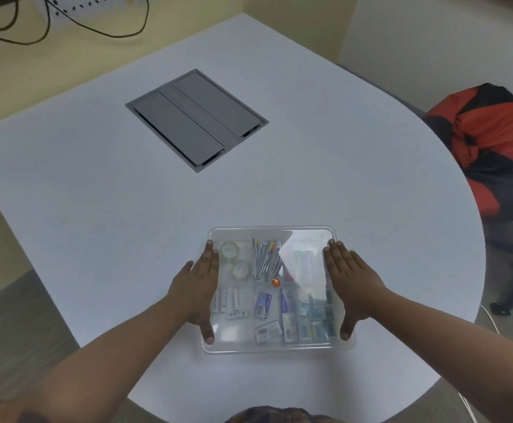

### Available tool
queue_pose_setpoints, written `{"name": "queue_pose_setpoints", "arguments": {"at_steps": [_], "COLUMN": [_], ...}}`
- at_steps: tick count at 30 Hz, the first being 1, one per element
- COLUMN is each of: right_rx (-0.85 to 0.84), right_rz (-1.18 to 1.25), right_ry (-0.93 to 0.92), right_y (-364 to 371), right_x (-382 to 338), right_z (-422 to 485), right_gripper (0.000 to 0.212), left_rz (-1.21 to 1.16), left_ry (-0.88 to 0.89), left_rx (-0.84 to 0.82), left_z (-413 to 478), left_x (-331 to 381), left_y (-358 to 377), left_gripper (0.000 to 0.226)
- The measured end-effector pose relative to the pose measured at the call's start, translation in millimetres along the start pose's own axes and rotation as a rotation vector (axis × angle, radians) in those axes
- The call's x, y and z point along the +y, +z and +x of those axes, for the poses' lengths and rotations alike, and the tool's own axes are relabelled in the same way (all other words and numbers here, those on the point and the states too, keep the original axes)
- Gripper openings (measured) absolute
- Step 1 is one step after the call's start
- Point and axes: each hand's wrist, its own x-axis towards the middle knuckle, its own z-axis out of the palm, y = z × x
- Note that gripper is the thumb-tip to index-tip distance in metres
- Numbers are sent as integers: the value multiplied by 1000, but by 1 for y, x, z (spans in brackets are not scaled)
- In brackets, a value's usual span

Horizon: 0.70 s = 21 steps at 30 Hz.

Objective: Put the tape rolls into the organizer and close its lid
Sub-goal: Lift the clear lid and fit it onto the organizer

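Observation:
A clear plastic organizer sits near the table's front edge with its translucent lid lying flat on top. Through the lid I see two tape rolls in the far-left compartment, one behind the other. My left hand lies flat along the organizer's left side, fingers straight, thumb on the lid near the front corner. My right hand mirrors it on the right side, thumb on the lid. Both palms press against the box's edges.
Pens, batteries, small packets and an orange item fill the other compartments. A grey cable hatch is set into the white table farther back. A chair with an orange and black bag stands to the right. Cables hang at the far left.

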Motion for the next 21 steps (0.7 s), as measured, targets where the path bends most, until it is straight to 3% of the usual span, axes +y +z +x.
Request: {"name": "queue_pose_setpoints", "arguments": {"at_steps": [7,13,21], "right_rx": [-2,105,99], "right_rz": [125,285,343], "right_ry": [-9,69,83], "right_y": [-15,-36,-24], "right_x": [9,21,25], "right_z": [12,32,45], "right_gripper": [166,154,156], "left_rz": [-44,-100,-161], "left_ry": [15,-26,-45], "left_rx": [26,150,100], "left_z": [7,28,51], "left_x": [-6,-18,-24], "left_y": [-21,-50,-45], "left_gripper": [169,153,153]}}
